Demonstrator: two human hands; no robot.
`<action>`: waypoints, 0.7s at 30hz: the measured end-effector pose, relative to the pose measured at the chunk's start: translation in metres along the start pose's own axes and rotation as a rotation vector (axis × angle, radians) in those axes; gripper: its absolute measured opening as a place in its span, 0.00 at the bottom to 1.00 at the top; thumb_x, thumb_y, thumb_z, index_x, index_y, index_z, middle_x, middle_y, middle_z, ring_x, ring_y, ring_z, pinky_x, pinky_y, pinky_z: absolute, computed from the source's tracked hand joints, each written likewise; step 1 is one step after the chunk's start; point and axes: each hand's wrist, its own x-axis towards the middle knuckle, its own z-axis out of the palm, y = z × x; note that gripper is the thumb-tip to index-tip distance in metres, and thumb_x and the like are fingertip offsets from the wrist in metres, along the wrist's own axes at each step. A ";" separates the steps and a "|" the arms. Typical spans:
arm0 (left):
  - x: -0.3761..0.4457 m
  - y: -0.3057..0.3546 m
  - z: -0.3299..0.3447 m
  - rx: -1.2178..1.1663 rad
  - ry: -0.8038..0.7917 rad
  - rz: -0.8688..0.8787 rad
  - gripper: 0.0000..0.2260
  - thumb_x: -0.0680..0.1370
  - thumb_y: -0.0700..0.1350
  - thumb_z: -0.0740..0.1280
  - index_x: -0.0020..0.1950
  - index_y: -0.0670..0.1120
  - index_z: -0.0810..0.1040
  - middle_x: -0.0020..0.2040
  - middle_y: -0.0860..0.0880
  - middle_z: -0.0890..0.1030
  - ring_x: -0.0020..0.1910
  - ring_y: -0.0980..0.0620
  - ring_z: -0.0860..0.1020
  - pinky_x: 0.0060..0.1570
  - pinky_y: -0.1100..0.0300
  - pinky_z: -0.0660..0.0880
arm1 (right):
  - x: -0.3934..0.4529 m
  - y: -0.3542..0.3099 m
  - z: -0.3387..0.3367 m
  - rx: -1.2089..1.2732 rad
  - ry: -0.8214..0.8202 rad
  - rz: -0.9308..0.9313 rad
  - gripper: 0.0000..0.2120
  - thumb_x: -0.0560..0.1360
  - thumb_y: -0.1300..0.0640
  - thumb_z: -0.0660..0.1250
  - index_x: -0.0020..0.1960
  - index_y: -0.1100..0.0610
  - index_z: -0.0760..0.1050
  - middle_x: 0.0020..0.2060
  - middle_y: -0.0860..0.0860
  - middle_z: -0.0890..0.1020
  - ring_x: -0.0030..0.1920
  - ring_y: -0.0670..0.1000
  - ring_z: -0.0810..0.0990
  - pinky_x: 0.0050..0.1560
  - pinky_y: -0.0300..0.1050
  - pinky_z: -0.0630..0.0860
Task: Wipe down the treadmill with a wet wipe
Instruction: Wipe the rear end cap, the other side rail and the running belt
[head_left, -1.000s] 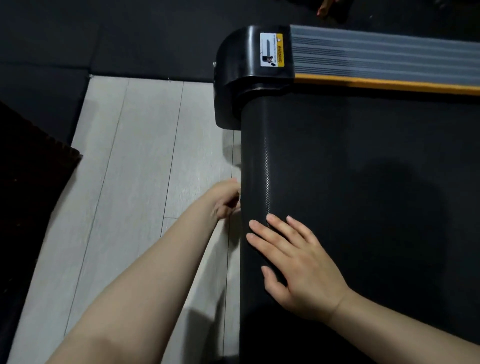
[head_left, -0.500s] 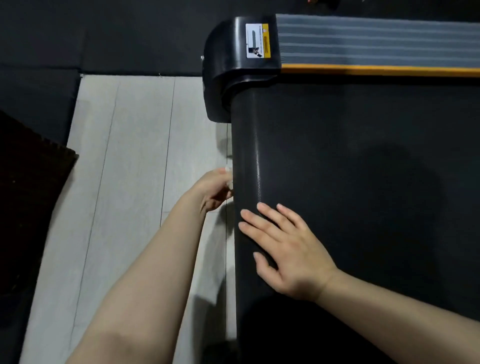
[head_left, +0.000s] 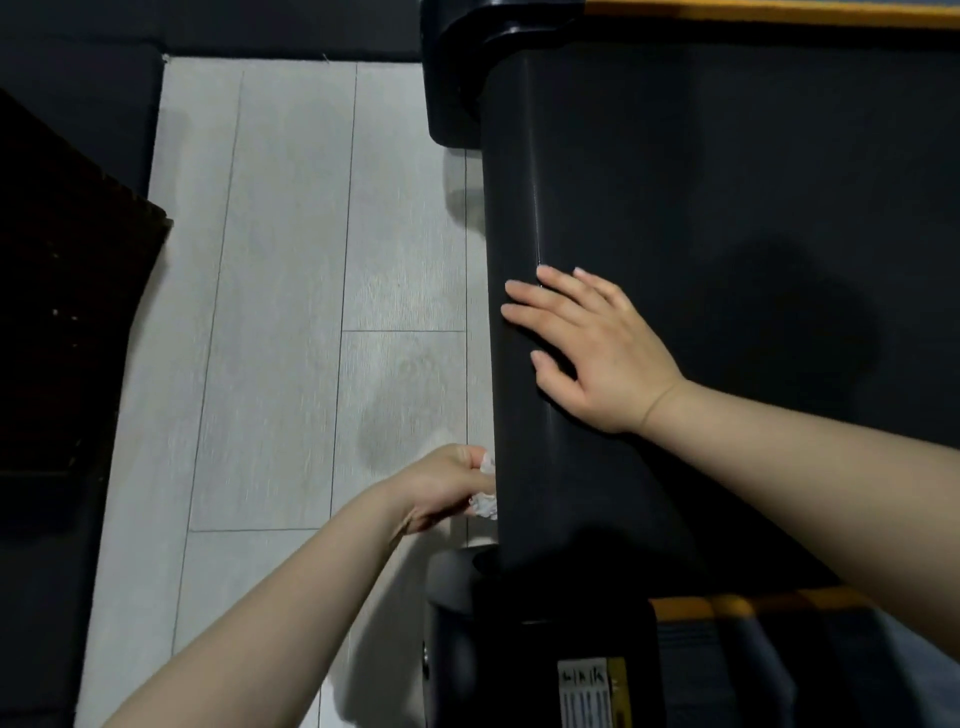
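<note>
At the belt's (head_left: 675, 260) rear edge, left hand (head_left: 447, 486) clenches the wipe (head_left: 485, 504); right hand (head_left: 597, 343) lies flat, released. Belt could roll, pinching fingers or snagging wipe.

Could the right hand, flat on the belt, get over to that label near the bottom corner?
Probably yes. The right hand lies open on the treadmill belt, holding nothing, and the label sits uncovered on the near end cap. Only its own forearm crosses that way.

A warning label (head_left: 592, 693) sits on the treadmill's end cap (head_left: 530, 670), its print illegible.
</note>
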 end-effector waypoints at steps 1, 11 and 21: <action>-0.001 0.001 0.001 0.054 -0.011 0.010 0.06 0.74 0.32 0.71 0.51 0.37 0.82 0.47 0.42 0.85 0.41 0.52 0.82 0.43 0.63 0.79 | 0.000 0.000 0.000 0.000 0.006 -0.001 0.23 0.78 0.49 0.57 0.72 0.51 0.70 0.74 0.45 0.67 0.77 0.50 0.59 0.77 0.53 0.52; -0.015 -0.015 0.010 0.349 -0.036 0.042 0.04 0.73 0.26 0.65 0.46 0.29 0.79 0.42 0.34 0.79 0.38 0.47 0.77 0.46 0.54 0.72 | -0.002 -0.002 0.006 0.002 0.072 -0.001 0.22 0.78 0.48 0.54 0.71 0.49 0.71 0.73 0.44 0.68 0.76 0.49 0.59 0.77 0.49 0.51; -0.026 -0.026 0.018 0.373 0.130 0.148 0.05 0.75 0.30 0.67 0.42 0.37 0.79 0.35 0.44 0.77 0.33 0.53 0.73 0.37 0.64 0.72 | -0.005 -0.004 0.009 -0.017 0.083 0.021 0.23 0.78 0.48 0.53 0.70 0.48 0.71 0.73 0.43 0.68 0.76 0.48 0.59 0.77 0.48 0.51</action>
